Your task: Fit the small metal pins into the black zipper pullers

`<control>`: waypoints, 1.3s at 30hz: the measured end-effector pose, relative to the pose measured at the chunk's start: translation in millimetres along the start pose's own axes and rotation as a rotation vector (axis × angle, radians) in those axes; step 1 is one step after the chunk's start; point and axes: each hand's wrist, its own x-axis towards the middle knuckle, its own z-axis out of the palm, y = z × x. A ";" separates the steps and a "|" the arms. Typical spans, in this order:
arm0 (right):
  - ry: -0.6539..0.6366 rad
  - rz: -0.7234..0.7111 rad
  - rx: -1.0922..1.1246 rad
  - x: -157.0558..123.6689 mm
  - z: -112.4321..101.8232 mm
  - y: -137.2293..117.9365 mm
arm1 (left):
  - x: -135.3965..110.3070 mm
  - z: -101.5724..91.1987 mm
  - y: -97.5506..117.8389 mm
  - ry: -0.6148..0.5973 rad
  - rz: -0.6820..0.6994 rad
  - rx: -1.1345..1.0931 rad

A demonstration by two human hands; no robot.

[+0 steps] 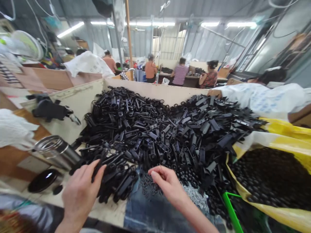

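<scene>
A big heap of black plastic parts [165, 129] fills a shallow beige bin [80, 97] in front of me. My left hand [80, 191] rests at the heap's near left edge, its fingers closed round a long black plastic part [98, 166]. My right hand [167, 183] is pinched just above a patch of small black rings [149, 187] and small silver pieces [194, 194] on a dark cloth. What the pinch holds is too small to make out.
A steel cup [54, 152] lies on its side at left, with its black lid [43, 181] nearer me. A yellow bag [274, 181] of small black pieces stands at right beside a green frame [230, 210]. Several people sit at tables far behind.
</scene>
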 end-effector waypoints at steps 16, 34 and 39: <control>0.181 0.048 -0.484 28.2 -84.1 9.6 | -14.0 2.5 91.8 -0.189 -0.267 -0.827; 0.069 0.045 -0.594 -27.9 -54.1 29.5 | -54.6 6.1 163.7 -0.902 -1.166 -1.544; 0.029 0.068 -0.759 -4.1 -45.1 29.8 | -57.8 0.8 162.5 -0.946 -1.209 -1.631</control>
